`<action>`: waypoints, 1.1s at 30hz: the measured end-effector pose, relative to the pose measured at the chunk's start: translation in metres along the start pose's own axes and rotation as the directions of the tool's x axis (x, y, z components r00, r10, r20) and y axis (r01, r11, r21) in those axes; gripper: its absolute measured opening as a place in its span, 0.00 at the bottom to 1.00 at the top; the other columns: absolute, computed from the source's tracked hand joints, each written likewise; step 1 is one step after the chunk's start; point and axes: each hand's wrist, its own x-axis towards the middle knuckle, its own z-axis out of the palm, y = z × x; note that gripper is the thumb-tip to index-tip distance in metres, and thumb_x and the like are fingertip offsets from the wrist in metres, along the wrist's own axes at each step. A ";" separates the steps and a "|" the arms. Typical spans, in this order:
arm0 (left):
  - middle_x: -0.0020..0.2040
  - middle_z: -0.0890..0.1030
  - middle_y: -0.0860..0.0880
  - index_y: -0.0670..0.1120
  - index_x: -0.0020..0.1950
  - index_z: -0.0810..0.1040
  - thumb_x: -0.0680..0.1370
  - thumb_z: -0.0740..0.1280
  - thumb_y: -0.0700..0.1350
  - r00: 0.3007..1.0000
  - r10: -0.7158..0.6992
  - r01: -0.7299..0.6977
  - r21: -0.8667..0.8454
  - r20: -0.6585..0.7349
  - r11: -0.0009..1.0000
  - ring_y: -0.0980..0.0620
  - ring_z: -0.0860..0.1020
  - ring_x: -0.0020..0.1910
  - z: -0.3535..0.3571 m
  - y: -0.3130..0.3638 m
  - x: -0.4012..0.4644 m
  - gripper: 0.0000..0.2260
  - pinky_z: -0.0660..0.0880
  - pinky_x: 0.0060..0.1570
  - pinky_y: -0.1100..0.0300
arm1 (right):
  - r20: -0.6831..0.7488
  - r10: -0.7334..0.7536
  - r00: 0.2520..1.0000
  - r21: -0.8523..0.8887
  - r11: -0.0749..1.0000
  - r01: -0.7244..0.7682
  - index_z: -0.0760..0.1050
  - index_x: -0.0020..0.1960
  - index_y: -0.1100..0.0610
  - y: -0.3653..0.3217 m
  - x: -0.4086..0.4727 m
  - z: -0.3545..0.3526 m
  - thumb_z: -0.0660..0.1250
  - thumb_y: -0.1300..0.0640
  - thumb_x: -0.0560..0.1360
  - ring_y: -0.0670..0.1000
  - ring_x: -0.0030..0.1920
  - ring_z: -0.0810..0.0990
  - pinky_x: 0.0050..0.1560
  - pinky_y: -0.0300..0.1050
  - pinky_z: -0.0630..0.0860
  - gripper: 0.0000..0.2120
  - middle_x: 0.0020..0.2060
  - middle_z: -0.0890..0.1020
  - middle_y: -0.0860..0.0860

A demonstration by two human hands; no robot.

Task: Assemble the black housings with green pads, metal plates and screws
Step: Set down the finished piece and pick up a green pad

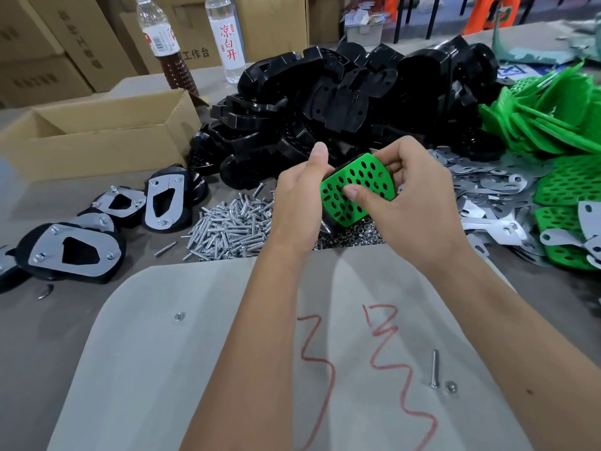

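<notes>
A perforated green pad (364, 177) lies against a black housing (327, 224) held above the table between both hands. My left hand (297, 203) grips the housing from the left, thumb up. My right hand (413, 193) holds the pad's right edge, its thumb pressing on the pad face. Most of the housing is hidden behind the pad and fingers. A heap of black housings (341, 102) lies behind, a screw pile (231, 226) in front of it, metal plates (487, 196) to the right, and green pads (553, 125) at far right.
Several finished assemblies (74, 245) with metal plates lie at left. An open cardboard box (97, 138) and two bottles (227, 37) stand at the back left. A grey board (195, 353) with red marks lies under my arms, bearing a loose screw (434, 369) and nut (450, 387).
</notes>
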 end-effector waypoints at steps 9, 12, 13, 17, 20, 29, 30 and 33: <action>0.37 0.80 0.44 0.37 0.47 0.80 0.73 0.59 0.55 0.997 -0.070 0.068 0.074 0.026 0.995 0.48 0.79 0.33 0.003 0.005 -0.003 0.22 0.75 0.30 0.58 | -0.001 0.130 0.991 0.011 0.991 -0.130 0.76 0.48 0.51 0.006 0.002 -0.004 0.83 0.50 0.69 0.44 0.39 0.79 0.45 0.50 0.82 0.18 0.40 0.82 0.46; 0.35 0.80 0.42 0.35 0.41 0.79 0.75 0.52 0.70 0.995 -0.002 0.012 0.096 -0.098 0.995 0.43 0.79 0.35 0.010 0.003 -0.004 0.38 0.76 0.38 0.50 | 0.048 0.140 0.989 0.037 0.989 -0.142 0.76 0.48 0.53 0.005 0.003 -0.004 0.83 0.50 0.69 0.52 0.43 0.80 0.47 0.59 0.81 0.18 0.41 0.82 0.50; 0.31 0.76 0.44 0.34 0.37 0.74 0.75 0.53 0.72 0.992 0.052 -0.039 0.107 -0.113 0.993 0.44 0.74 0.32 0.011 0.001 -0.003 0.39 0.72 0.35 0.49 | 0.054 0.132 0.990 0.025 0.991 -0.134 0.75 0.47 0.53 0.005 0.003 -0.003 0.83 0.50 0.68 0.51 0.42 0.78 0.45 0.56 0.79 0.19 0.42 0.81 0.50; 0.23 0.67 0.57 0.47 0.27 0.69 0.81 0.70 0.59 0.974 0.184 -0.159 0.177 -0.134 0.971 0.59 0.64 0.25 0.009 -0.010 -0.001 0.27 0.62 0.29 0.64 | 0.042 0.122 0.992 -0.061 0.991 -0.120 0.72 0.48 0.52 0.003 0.001 -0.002 0.83 0.48 0.67 0.47 0.44 0.72 0.44 0.46 0.72 0.22 0.45 0.75 0.49; 0.26 0.73 0.55 0.43 0.31 0.79 0.79 0.74 0.54 0.965 0.217 -0.191 0.176 -0.147 0.966 0.59 0.68 0.27 0.009 -0.014 0.003 0.21 0.66 0.31 0.65 | 0.054 0.200 0.978 0.019 0.979 -0.201 0.70 0.56 0.53 0.003 0.000 -0.003 0.85 0.48 0.65 0.52 0.50 0.78 0.52 0.56 0.80 0.30 0.49 0.76 0.49; 0.35 0.77 0.30 0.38 0.35 0.76 0.77 0.74 0.52 0.986 0.089 -0.111 -0.159 -0.139 0.981 0.43 0.74 0.35 0.010 -0.006 -0.002 0.21 0.74 0.33 0.41 | 0.382 0.270 0.884 0.367 0.833 -0.413 0.83 0.51 0.59 0.003 0.004 -0.013 0.80 0.51 0.73 0.49 0.27 0.80 0.24 0.39 0.72 0.14 0.39 0.87 0.58; 0.33 0.78 0.35 0.39 0.35 0.76 0.77 0.74 0.52 0.991 0.065 -0.088 -0.199 -0.118 0.976 0.45 0.75 0.34 0.010 -0.005 -0.002 0.20 0.73 0.31 0.47 | 0.381 0.240 0.893 0.395 0.831 -0.392 0.82 0.50 0.61 0.003 0.005 -0.013 0.80 0.53 0.73 0.50 0.27 0.79 0.24 0.39 0.73 0.14 0.40 0.86 0.61; 0.35 0.80 0.41 0.32 0.43 0.77 0.78 0.72 0.54 1.000 0.000 -0.002 -0.272 -0.007 0.962 0.47 0.78 0.34 0.007 -0.003 -0.003 0.24 0.76 0.32 0.57 | 0.352 0.183 0.918 0.444 0.831 -0.336 0.80 0.52 0.65 0.002 0.006 -0.013 0.79 0.56 0.74 0.52 0.25 0.79 0.23 0.40 0.74 0.15 0.40 0.85 0.63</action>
